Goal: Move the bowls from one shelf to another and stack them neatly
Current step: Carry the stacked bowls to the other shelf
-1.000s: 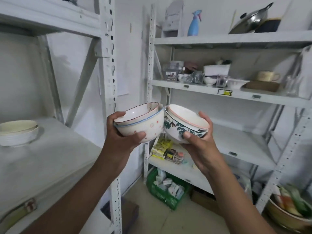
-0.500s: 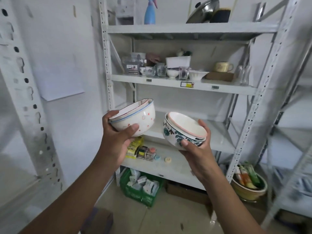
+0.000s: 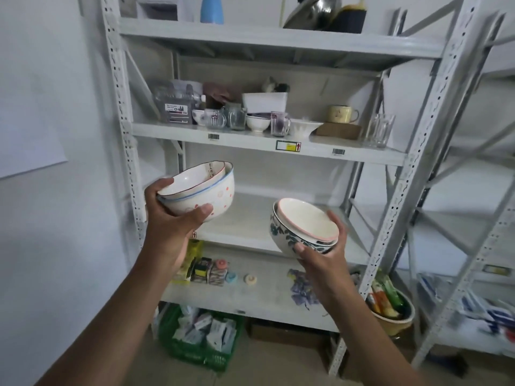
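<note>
Nested bowls (image 3: 200, 190) in each hand, seemingly.

a dotted bowl (image 3: 216, 195) with a blue rim, tilted, has a brown-rimmed white bowl (image 3: 192, 178) nested inside. lower and to the right, well apart, a leaf-patterned bowl (image 3: 289, 240) carries a pink-rimmed bowl (image 3: 306, 222) nested in it, mouth tipped toward the camera, before the bare middle shelf (image 3: 250, 218).

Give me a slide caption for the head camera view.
Left hand and right hand each hold nested bowls before a shelf rack.
</note>
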`<action>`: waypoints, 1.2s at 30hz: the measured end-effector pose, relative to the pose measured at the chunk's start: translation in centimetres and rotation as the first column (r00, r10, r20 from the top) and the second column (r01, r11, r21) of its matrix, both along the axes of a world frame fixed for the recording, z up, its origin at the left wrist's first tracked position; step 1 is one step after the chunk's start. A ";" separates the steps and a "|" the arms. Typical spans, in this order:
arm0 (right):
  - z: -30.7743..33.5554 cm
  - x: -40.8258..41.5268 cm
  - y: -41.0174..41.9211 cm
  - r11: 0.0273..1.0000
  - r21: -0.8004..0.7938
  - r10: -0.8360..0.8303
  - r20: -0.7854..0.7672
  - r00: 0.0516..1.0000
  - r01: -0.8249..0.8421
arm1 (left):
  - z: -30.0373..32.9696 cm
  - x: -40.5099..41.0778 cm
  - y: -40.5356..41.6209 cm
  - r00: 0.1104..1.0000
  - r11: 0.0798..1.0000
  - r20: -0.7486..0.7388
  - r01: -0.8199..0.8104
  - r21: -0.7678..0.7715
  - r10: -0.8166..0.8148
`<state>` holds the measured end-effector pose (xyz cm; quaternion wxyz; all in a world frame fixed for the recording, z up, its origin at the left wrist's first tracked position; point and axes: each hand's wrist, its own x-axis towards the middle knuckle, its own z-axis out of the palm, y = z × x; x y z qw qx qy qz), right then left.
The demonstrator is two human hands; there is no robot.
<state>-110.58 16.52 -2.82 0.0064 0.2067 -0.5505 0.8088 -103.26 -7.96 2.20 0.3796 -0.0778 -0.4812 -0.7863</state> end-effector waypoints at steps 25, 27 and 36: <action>-3.9 -31.1 -8.3 0.993 0.113 0.032 -0.066 0.997 -0.025 | -4.9 -27.3 -10.1 0.941 0.928 0.121 -0.281 -0.246 0.317; -4.2 -33.2 -9.4 0.993 0.112 0.029 -0.063 0.998 -0.022 | -5.2 -29.0 -10.9 0.929 0.916 0.145 -0.292 -0.274 0.339; -7.0 -41.5 -15.7 0.990 0.131 -0.044 -0.061 0.997 0.052 | -8.1 -38.0 -17.2 0.911 0.888 0.164 -0.307 -0.342 0.379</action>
